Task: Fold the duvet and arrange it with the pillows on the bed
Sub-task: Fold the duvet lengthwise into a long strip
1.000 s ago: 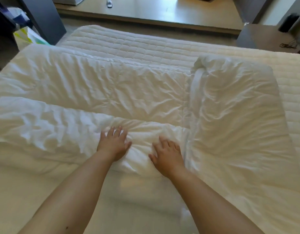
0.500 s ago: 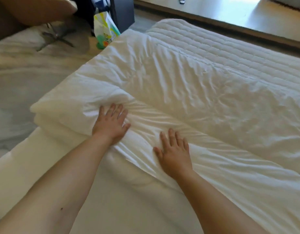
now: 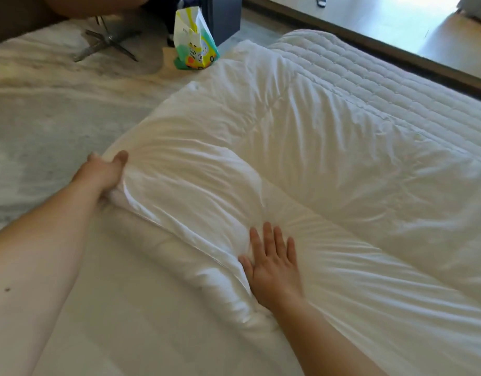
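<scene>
With the folded duvet (image 3: 301, 164) running across the bed (image 3: 104, 335) from 10 to 4 o'clock, the left hand (image 3: 105, 173) grips its end at 9 o'clock while the right hand (image 3: 272, 264) lies flat, fingers spread, at 6, so pull the end taut, square all layers.

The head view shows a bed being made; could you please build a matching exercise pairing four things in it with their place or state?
Things:
1. left hand
2. right hand
3. colourful printed bag
4. cream quilted mattress pad

States:
a. lying bare on the far side of the bed
b. pressed flat, fingers spread, on the white folded duvet
c. standing on the floor
d. gripping the duvet's end

Pairs: 1-d, 2-b, 3-c, 4-a
</scene>
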